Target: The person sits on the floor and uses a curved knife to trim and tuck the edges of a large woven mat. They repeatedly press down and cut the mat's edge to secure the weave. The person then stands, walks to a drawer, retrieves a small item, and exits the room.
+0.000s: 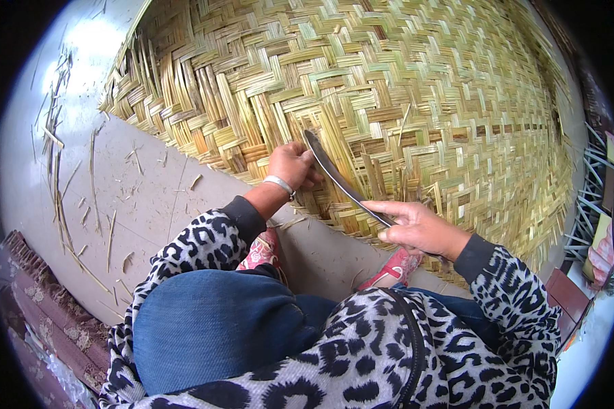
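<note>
The fingers (300, 163) of the left hand (290, 165) are curled together and pressed onto the strips of the woven mat (416, 88), at its near edge; whether they pinch a single strip cannot be told. A pale bangle (278, 184) sits on that wrist. The fingers of the right hand (419, 228) are clamped on the handle end of a long dark knife (338, 177), with the forefinger stretched along it. The blade slants up and to the left from that hand, its tip lying on the mat just beside the left hand.

At the far left, a patterned dark red cloth (37, 313) lies along the lower edge of the view. Next to it the grey floor (150, 204) is strewn with thin loose splinters and strip offcuts (61, 204), thickest toward the left rim. The mat fills the upper middle and right of the view, a broad sheet of yellow-green strips plaited in a diagonal pattern; its left corner is ragged, with loose ends sticking out over the floor.

Below the hands, the person's knees in blue trousers (218, 327) and spotted black-and-white sleeves (205, 242) block much of the floor. Two pink shoes (262, 252) show between the legs, right against the near edge of the mat, the right one partly hidden under the right hand. At the far right rim, beyond the mat, stand some pale thin sticks (587, 198) and a reddish-brown block (566, 296), too bent by the lens to tell more.
</note>
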### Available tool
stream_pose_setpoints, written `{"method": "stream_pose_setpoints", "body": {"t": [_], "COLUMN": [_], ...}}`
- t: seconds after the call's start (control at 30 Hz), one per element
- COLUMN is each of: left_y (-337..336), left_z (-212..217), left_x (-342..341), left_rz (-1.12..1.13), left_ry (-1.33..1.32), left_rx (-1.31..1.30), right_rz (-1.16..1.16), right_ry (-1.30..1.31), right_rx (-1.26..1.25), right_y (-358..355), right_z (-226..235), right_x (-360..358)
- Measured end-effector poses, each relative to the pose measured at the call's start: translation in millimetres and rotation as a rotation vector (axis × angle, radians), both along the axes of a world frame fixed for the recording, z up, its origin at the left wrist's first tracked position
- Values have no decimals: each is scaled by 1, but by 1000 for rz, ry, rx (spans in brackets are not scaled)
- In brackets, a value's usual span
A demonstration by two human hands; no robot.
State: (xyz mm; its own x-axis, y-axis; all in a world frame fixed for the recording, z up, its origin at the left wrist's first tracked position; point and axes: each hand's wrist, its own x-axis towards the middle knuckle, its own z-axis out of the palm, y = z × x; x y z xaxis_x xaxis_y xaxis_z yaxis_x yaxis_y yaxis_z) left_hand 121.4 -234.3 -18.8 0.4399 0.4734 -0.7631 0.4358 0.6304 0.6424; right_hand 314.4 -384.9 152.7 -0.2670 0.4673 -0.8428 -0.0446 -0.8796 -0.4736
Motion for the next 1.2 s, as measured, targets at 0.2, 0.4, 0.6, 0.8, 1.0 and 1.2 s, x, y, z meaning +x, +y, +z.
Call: {"method": "stream_pose_setpoints", "body": {"t": [0.2,0.4,0.6,0.8,1.0,1.2], "left_y": [-3,-1,4,11,14,16], "left_z": [1,9,12,13,8,7], "left_x": [-13,-18,-9,-8,7,4], "left_rz": [33,22,270,192,203,-79], "left_ry": [-116,-183,-167,-68,22,109], "left_rx": [49,32,-202,-292,-259,19], "right_rz": [203,577,526,481,534,619], "right_ry": [-356,-688,-853,-948,-969,-1009], "right_rx": [167,221,291,432,428,418], "right_y": [1,12,9,3,4,6], "right_z": [-28,-17,-47,-73,-76,-73], "right_x": [-4,-9,-34,-42,-39,-41]}}
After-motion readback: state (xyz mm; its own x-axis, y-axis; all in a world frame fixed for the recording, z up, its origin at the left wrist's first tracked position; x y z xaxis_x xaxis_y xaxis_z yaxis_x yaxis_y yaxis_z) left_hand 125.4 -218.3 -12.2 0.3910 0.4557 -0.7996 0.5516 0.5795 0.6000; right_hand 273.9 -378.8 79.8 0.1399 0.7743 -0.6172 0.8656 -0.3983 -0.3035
